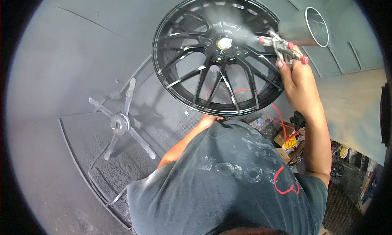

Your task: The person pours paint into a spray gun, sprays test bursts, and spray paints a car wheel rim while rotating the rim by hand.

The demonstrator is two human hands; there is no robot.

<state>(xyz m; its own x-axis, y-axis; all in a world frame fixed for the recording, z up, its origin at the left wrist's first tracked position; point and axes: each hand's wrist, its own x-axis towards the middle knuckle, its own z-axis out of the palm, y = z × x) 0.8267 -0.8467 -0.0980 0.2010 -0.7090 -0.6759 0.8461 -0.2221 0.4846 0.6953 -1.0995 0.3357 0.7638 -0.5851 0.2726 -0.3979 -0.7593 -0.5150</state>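
Observation:
A glossy black multi-spoke car wheel rim (pixel 196 108) fills the upper middle of the head view, with a whitish piece (pixel 224 43) at its hub. At its right side, my right hand (pixel 300 78) is closed around a spray gun (pixel 281 49) with red knobs and a metal paint cup (pixel 296 29). A pale mist fans from the gun over the upper part of the wheel. My left hand (pixel 209 120) is low, by the wheel's bottom edge in front of my shirt; its fingers are mostly hidden.
A grey-coated stand with several arms (pixel 120 124) is at the left, near a coated ledge (pixel 110 161). Grey booth walls (pixel 81 51) surround the wheel. A red hose (pixel 279 112) runs behind it. Boxes (pixel 282 153) and shelved clutter (pixel 355 161) lie at the lower right.

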